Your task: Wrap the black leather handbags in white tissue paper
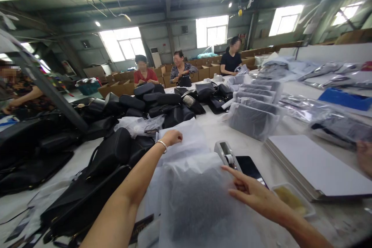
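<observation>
A dark item in a translucent white bag [197, 201] lies directly in front of me. My right hand [250, 192] is at its right edge, index finger stretched out and fingers apart, holding nothing. Beyond it, my left hand [172, 138], with a bracelet on the wrist, is over flat white translucent sheets [193, 133]. Its fingers are curled closed, and whatever they may grip is hidden. A tape dispenser [225, 153] stands just past my right hand, beside a dark phone [251, 168].
Black handbags [113, 155] pile up on the left. Wrapped bags [251, 120] stand in a row at the right, near a stack of white boards [322, 164] and a plastic tub [292, 199]. Several people work around the table; another hand [364, 157] shows at the right edge.
</observation>
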### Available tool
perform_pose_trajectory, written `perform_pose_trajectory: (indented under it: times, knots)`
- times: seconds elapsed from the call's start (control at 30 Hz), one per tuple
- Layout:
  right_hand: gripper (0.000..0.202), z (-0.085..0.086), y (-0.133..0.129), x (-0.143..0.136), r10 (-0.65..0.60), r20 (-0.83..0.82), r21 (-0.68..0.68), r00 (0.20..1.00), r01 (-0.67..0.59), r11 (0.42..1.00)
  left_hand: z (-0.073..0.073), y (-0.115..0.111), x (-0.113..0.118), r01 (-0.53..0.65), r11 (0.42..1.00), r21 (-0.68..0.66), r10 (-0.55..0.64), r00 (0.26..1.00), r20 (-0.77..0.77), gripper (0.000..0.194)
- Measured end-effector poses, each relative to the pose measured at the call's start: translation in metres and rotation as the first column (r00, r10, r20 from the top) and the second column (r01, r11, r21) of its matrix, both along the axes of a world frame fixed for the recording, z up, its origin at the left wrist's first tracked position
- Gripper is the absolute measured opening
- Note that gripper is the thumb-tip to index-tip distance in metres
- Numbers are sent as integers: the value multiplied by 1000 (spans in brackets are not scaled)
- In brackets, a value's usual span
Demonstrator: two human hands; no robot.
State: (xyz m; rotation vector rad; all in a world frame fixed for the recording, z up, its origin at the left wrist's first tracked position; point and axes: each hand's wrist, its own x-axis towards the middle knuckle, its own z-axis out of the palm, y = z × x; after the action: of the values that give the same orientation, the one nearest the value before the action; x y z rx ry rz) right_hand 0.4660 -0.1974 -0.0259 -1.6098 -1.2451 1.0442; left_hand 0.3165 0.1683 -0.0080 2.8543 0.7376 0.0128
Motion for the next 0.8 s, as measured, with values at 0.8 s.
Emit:
perform_pose_trajectory:
  times: [0.8]
  knots:
    - [98, 12, 21, 1, -168, -163, -14, 972, 168, 986, -32, -200, -147, -146, 547, -824, 816, 314, 486, 78]
